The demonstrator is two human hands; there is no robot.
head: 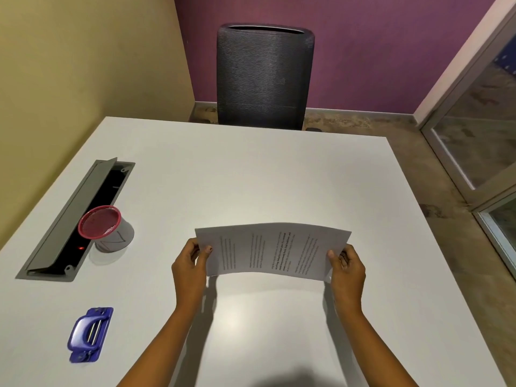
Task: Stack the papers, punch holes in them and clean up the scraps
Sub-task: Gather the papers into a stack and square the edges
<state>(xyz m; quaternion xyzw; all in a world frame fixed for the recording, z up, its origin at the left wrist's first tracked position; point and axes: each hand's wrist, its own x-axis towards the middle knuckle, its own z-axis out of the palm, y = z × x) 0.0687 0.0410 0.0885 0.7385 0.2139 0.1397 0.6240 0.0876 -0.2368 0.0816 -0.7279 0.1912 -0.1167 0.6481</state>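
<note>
On the far left, a long grey slot (75,219) is sitting in the white table (251,177), and its lid is standing open. A red mesh cup (117,238) is standing at the right edge of that slot. Closer to the person, a blue hole punch (90,334) is lying flat on the table, well apart from the papers, and no hand is touching it. Next, the bare left arm is reaching forward from the bottom of the view. The left hand (188,268) is gripping the left edge of the papers (273,251), with the thumb lying on the front and the fingers curling round behind. The papers are being held sideways over the middle of the table, and they are bending up in the middle like a little bridge. The printed side is facing the person. I cannot tell if the low edge is touching the table. The right hand (347,270) is pinching the right edge the same way, thumb in front and fingers curled behind. Both hands are sitting at about the same height. A dark chair (264,76) is standing behind the far side of the table. On the far right, a glass wall (480,129) is showing.
</note>
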